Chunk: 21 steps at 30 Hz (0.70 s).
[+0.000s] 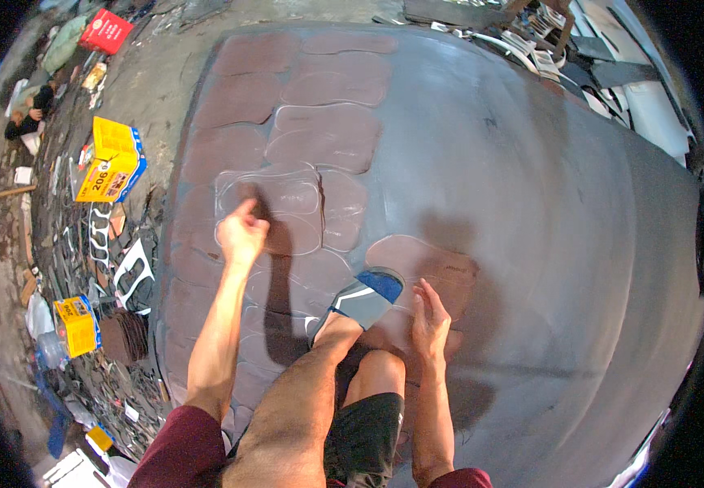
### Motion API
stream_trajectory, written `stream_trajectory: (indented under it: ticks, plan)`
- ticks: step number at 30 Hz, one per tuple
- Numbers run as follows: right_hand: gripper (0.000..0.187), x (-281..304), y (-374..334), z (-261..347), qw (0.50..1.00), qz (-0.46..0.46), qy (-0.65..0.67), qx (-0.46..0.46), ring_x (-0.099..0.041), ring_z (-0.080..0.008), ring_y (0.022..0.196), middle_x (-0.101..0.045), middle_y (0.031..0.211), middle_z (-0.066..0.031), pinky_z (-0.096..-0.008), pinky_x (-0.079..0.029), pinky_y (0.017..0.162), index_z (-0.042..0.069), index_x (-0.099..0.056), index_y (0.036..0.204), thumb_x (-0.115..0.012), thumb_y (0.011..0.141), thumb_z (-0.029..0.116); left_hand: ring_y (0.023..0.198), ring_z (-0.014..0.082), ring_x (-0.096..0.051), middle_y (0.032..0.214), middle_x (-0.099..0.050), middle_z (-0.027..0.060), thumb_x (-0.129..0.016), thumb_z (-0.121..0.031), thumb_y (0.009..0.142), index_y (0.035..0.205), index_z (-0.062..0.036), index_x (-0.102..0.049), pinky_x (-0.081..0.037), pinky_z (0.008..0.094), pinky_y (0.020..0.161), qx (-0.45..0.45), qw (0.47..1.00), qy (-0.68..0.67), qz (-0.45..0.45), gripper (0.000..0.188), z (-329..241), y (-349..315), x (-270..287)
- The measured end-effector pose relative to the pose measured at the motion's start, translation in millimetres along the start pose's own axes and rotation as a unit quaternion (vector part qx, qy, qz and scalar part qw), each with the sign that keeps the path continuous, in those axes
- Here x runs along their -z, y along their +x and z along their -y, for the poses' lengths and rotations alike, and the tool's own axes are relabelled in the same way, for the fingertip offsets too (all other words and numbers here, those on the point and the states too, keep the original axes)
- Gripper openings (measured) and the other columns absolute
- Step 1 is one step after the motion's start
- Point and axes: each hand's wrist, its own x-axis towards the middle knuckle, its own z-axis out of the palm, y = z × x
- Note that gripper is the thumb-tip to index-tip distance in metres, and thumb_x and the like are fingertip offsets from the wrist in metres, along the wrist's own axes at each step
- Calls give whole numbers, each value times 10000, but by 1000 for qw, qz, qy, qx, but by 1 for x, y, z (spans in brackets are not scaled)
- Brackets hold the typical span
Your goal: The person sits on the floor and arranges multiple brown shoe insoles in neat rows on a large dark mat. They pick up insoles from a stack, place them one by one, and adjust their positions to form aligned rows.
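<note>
A large dark grey sheet (523, 203) is spread under me, with brown flat pieces lying on its left part in rows. Pale sole-shaped outlines mark many of them. My left hand (244, 233) is over one outlined brown piece (291, 195), its index finger and thumb apart; whether it touches the piece I cannot tell. My right hand (431, 323) has its fingers stretched out, holding nothing, beside another brown piece (417, 254). Between my hands, my foot in a grey and blue slipper (366, 297) rests near that piece's lower left edge.
Along the left lie scraps, a yellow box (112, 163), a smaller yellow box (78, 325), a stack of brown sheets (124, 336) and a red box (106, 32). White and grey offcuts (653, 114) are heaped at the far right. A person's hand (36, 115) shows at the far left.
</note>
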Motion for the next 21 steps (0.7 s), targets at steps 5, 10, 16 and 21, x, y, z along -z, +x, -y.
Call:
stream_trajectory:
  ticks: [5, 10, 16, 21]
  plan:
    - [734, -17, 52, -5, 937, -135, 315, -62, -460, -284, 1407, -462, 1548, -180, -459, -352, 1169, 60, -362, 1576, -564, 1029, 504, 745, 18, -533, 813, -572, -92, -813, 54, 785, 1349, -42, -664, -460, 189, 708, -13, 723, -602, 338, 591, -168, -83, -3]
    - [664, 92, 124, 51, 883, -5, 466, 57, -577, -282, 1274, -555, 1438, -156, -428, -464, 1093, 31, -405, 1514, -683, 926, 167, 732, 42, -541, 857, -574, -51, -783, 92, 798, 1385, -10, -615, -485, 198, 684, 11, 749, -613, 252, 620, -179, -44, -27]
    - [496, 66, 186, 23, 980, -12, 193, 49, -647, -184, 1095, -688, 1211, -129, -317, -514, 949, -30, -544, 1366, -731, 911, 33, 826, 146, -723, 933, -757, 86, -818, 21, 811, 1230, -5, -711, -588, 260, 751, 114, 839, -499, 188, 433, -118, -21, -108]
    - [439, 48, 206, -19, 982, -26, 177, 53, -677, -164, 1012, -720, 1133, -98, -319, -539, 911, -9, -567, 1325, -713, 911, -2, 784, 123, -703, 915, -766, 87, -842, -33, 807, 1111, 5, -747, -579, 274, 702, 73, 883, -440, 147, 321, -110, -7, -151]
